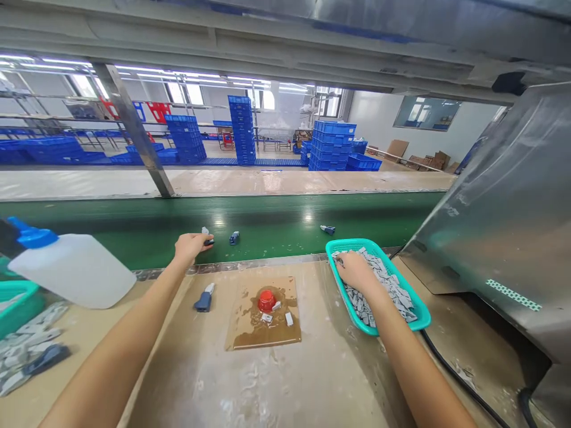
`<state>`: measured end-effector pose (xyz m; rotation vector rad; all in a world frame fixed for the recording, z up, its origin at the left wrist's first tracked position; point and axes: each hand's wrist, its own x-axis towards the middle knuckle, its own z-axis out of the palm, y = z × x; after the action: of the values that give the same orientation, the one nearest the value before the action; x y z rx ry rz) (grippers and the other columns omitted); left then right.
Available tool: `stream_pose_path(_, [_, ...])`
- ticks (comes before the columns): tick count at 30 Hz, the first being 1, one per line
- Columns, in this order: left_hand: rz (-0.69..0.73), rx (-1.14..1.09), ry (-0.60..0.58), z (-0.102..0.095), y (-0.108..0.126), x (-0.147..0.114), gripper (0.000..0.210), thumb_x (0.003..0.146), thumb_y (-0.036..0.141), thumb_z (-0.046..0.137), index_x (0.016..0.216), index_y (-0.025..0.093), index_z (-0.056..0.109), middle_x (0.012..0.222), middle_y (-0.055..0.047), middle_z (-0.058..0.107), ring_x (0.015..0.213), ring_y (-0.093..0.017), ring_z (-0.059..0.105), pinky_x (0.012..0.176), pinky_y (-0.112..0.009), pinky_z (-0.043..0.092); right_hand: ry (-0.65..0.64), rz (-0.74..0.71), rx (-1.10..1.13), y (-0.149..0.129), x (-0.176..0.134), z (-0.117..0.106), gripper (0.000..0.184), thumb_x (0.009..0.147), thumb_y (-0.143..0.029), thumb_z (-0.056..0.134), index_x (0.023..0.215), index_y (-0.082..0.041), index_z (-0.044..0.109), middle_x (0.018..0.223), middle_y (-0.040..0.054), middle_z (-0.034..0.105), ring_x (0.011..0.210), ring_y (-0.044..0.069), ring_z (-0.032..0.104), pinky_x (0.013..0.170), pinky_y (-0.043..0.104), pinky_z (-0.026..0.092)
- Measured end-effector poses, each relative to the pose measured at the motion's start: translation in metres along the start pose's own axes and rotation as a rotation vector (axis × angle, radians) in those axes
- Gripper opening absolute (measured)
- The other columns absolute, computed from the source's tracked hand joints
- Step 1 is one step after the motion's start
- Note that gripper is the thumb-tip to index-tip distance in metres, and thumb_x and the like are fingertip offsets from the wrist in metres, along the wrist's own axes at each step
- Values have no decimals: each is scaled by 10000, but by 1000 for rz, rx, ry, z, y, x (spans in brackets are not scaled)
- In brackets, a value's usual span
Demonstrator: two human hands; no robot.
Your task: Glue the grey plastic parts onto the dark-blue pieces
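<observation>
Over the near edge of the green conveyor belt (pixel 276 238), my left hand (pixel 191 246) is closed on a small dark-blue and light-grey plastic part (pixel 207 238). Just right of it on the belt lies a similar part (pixel 234 238), and another part (pixel 328 229) sits farther right. My right hand (pixel 354 270) reaches into a teal basket (pixel 422 321) full of small grey plastic pieces (pixel 388 285). Its fingers are curled down among them, and what they grip is partly hidden. Between my hands, a red cap-like piece (pixel 266 301) and several light pieces rest on a wet brown board (pixel 245 340).
A blue-and-grey part (pixel 204 299) lies left of the board. At far left are a white bottle with a blue nozzle (pixel 75 267), another teal basket (pixel 27 297) and a pile of grey parts (pixel 31 345). A metal machine housing (pixel 504 220) stands right, a black cable (pixel 455 377) below it.
</observation>
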<state>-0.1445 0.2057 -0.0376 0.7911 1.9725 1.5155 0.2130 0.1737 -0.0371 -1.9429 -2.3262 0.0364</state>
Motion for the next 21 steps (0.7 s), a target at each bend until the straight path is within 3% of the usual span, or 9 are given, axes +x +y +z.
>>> stream_pose_path(7, [-50, 121, 115, -9, -3, 17, 167, 506, 109, 660, 660, 77, 606, 646, -41, 555, 571, -165, 593, 542, -291, 558, -39, 0, -7, 1, 1, -1, 284, 822, -148, 374, 955, -85, 617, 919, 170, 622, 906, 257, 542, 708, 291, 360])
stream_pose_path(11, [3, 266, 121, -22, -5, 24, 146, 535, 111, 629, 678, 88, 612, 728, -93, 602, 703, -232, 618, 630, -338, 537, -52, 9, -7, 2, 2, 0, 288, 809, -114, 379, 965, -83, 619, 895, 165, 623, 913, 251, 534, 681, 275, 361])
stream_pose_path(14, [95, 415, 88, -28, -5, 25, 145, 507, 81, 622, 650, 108, 617, 813, -161, 631, 940, -358, 555, 805, -457, 440, -56, 20, -4, 3, 3, 1, 307, 739, -19, 394, 917, -74, 639, 896, 169, 624, 894, 235, 539, 656, 257, 355])
stream_pose_path(16, [173, 493, 80, -26, -5, 21, 231, 493, 80, 627, 721, 114, 627, 993, -211, 602, 1128, -420, 397, 908, -521, 312, -52, 27, 0, 3, 4, 1, 303, 684, 17, 410, 825, -78, 660, 853, 163, 630, 845, 224, 549, 625, 246, 349])
stream_pose_path(19, [419, 620, 7, -15, -6, 13, 353, 577, 129, 577, 929, 156, 598, 1271, -190, 434, 1268, -378, 181, 974, -510, 183, -36, 36, 15, 5, 5, 0, 274, 618, 32, 435, 686, -96, 668, 774, 141, 634, 766, 210, 557, 579, 237, 337])
stream_pose_path(21, [510, 680, -118, -6, -6, 9, 271, 611, 138, 543, 870, 182, 608, 1219, -169, 489, 1236, -358, 271, 960, -464, 227, -22, 37, 32, 7, 5, 0, 267, 584, 34, 444, 630, -110, 664, 706, 115, 634, 718, 202, 558, 562, 234, 331])
